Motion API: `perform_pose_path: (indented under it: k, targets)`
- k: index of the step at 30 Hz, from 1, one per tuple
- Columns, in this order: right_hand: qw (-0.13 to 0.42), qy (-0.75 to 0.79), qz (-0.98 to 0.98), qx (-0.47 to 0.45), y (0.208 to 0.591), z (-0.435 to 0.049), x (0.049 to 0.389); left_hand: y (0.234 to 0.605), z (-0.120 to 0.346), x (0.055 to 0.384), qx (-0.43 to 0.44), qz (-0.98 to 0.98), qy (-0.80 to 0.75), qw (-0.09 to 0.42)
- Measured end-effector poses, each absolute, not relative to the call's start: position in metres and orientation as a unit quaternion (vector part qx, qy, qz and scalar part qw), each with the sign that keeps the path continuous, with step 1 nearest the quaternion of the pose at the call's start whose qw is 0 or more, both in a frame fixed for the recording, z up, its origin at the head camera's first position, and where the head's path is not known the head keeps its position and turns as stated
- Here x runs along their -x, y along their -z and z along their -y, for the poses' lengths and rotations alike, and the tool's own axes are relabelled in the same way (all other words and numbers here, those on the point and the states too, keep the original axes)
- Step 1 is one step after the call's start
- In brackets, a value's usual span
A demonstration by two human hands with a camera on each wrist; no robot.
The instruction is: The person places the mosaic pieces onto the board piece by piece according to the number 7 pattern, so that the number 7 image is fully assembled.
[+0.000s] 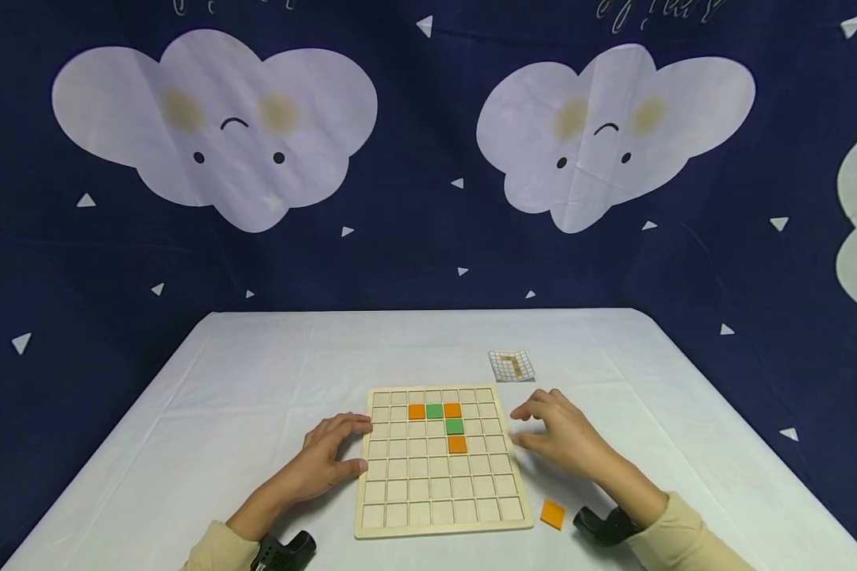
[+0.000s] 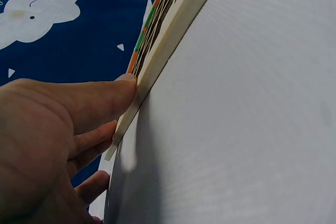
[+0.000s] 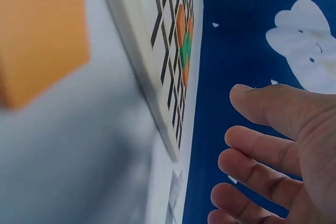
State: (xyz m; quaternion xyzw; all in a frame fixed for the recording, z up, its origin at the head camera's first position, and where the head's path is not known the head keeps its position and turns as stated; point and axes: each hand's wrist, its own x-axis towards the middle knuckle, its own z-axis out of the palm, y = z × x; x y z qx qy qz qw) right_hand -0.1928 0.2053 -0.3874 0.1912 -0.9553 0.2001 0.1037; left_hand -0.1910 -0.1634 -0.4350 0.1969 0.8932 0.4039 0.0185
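A pale wooden grid board [image 1: 443, 466] lies flat on the white table. In its upper part sit orange tiles and green tiles: an orange one [image 1: 417, 411], a green one [image 1: 435, 411] and another orange one in a row, with a second green one [image 1: 455, 427] and an orange one [image 1: 457, 444] below the row's right end. My left hand [image 1: 320, 461] touches the board's left edge with thumb and fingertips, fingers spread. Just off the right edge, my right hand [image 1: 570, 434] hovers with relaxed, parted fingers, holding nothing. A loose orange tile [image 1: 552, 514] lies near the board's lower right corner.
Beyond the board's upper right corner lies a small card [image 1: 512, 366] printed with a grid and coloured squares. A dark blue cloth [image 1: 428, 270] with clouds hangs behind the table [image 1: 293, 349]. Black devices are strapped on both wrists.
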Motion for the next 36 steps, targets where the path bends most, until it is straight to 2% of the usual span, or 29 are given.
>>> perform_pose_path:
  k: [10,36]
  targets:
    - [0.12,-0.199,0.961,-0.152,0.39,-0.233,0.189,0.435,0.163,0.191,-0.19,-0.894,-0.405,0.022]
    - [0.105,-0.19,0.97,-0.108,0.401,-0.282,0.186,0.435,0.163,0.192,-0.184,-0.893,-0.41,0.03]
